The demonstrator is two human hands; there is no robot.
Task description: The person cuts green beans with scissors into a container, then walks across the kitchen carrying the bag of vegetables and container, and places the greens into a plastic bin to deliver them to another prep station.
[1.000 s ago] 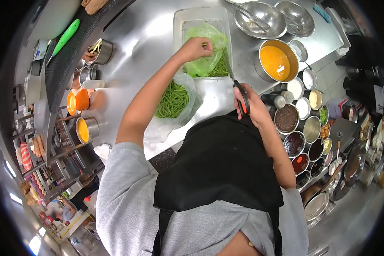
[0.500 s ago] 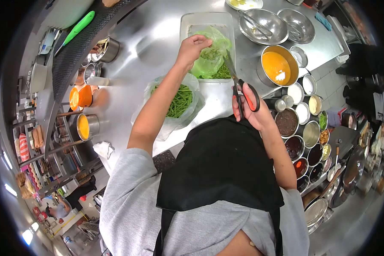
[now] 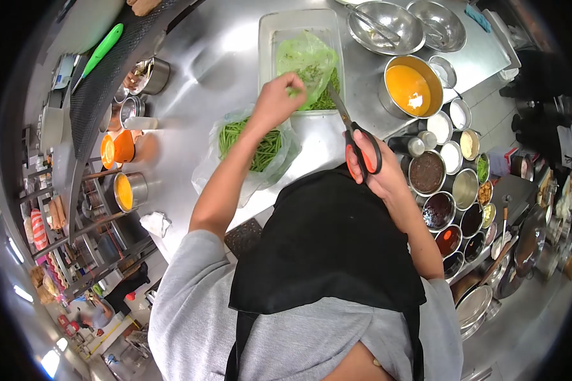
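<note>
My right hand (image 3: 378, 166) holds black-and-red scissors (image 3: 364, 152) by the handles, blades pointing up toward a clear rectangular container (image 3: 267, 38). In that container lie a green plastic bag (image 3: 308, 60) and small cut green pieces (image 3: 326, 101). My left hand (image 3: 279, 98), slightly blurred, is over the container's lower left edge with its fingers curled together; anything between them is too small to tell. Below my left forearm, a clear plastic bag (image 3: 286, 149) stands open, full of long green beans (image 3: 267, 151).
Right of the container are a pot of orange liquid (image 3: 408, 87) and two steel bowls (image 3: 388, 26) (image 3: 437, 26). Several round tins of sauces and toppings (image 3: 427, 173) line the right side. At the left are an orange container (image 3: 122, 149) and a green-handled knife (image 3: 102, 51).
My left hand has moved down from above the green bag toward the bean bag. The scissors' blades, apart half a second ago, now look closed together.
</note>
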